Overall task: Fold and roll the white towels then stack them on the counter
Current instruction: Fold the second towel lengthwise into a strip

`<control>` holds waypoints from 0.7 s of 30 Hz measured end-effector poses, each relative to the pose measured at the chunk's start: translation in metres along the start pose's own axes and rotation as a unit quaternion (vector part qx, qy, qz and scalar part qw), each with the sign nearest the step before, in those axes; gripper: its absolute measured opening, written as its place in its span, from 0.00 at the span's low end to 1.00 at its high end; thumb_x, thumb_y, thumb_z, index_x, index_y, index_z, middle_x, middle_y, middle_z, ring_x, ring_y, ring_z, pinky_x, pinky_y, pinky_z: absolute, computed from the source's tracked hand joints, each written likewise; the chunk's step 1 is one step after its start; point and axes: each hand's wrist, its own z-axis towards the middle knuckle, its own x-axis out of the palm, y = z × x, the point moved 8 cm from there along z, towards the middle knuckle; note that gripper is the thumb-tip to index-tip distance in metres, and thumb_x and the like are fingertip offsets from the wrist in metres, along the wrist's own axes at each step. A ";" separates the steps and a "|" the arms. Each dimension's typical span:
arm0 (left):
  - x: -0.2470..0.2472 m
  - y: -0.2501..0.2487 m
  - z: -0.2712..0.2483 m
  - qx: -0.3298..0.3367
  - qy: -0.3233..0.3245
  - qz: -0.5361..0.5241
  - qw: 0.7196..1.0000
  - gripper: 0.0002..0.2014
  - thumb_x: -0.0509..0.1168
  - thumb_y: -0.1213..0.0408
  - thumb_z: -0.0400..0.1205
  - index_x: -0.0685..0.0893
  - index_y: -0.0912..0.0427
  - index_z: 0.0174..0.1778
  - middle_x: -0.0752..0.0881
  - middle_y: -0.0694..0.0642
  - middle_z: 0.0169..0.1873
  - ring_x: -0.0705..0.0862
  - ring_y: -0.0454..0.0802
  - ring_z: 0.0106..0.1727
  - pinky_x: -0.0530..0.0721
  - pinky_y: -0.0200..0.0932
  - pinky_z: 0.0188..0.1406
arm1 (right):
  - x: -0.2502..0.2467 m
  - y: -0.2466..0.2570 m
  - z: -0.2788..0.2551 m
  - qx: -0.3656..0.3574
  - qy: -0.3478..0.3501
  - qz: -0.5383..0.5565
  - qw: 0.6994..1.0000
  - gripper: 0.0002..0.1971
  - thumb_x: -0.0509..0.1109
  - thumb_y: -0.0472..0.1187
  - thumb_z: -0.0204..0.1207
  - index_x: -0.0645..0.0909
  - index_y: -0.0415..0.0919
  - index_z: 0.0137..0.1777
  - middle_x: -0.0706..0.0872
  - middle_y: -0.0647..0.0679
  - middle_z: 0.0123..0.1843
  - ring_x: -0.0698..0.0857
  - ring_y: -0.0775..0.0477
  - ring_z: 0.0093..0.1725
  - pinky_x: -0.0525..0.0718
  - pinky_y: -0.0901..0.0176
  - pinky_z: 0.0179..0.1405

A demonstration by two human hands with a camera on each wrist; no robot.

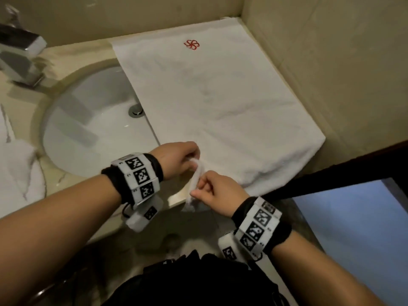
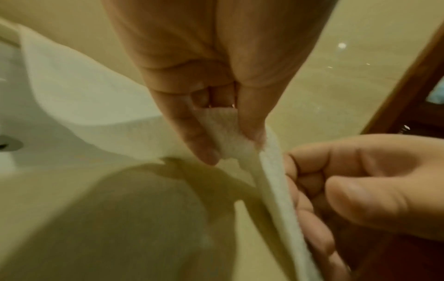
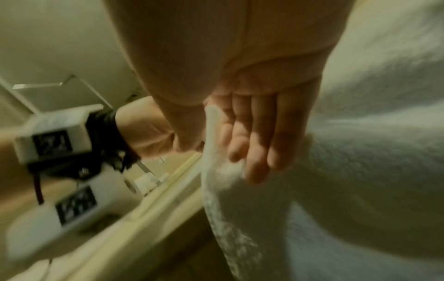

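Observation:
A white towel with a red logo lies spread over the right side of the counter, its left edge overhanging the sink. At the towel's near corner my left hand pinches the hem between thumb and fingers. My right hand pinches the same raised hem a little lower, at the counter's front edge. The hem runs as a narrow strip between both hands. Another white towel lies crumpled at the far left.
An oval white sink with a metal drain fills the counter's left half. A chrome tap stands at the back left. Beige walls close in the back and right. A dark wooden frame borders the counter's right front.

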 end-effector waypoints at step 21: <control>-0.016 -0.023 0.014 0.114 0.045 0.146 0.982 0.15 0.58 0.58 0.84 0.80 0.60 0.62 0.83 0.58 0.59 0.79 0.54 0.60 0.70 0.40 0.52 | -0.044 -0.101 -0.077 0.174 -0.201 0.083 0.960 0.05 0.58 0.32 0.77 0.76 0.37 0.45 0.81 0.36 0.44 0.80 0.40 0.47 0.70 0.60 0.38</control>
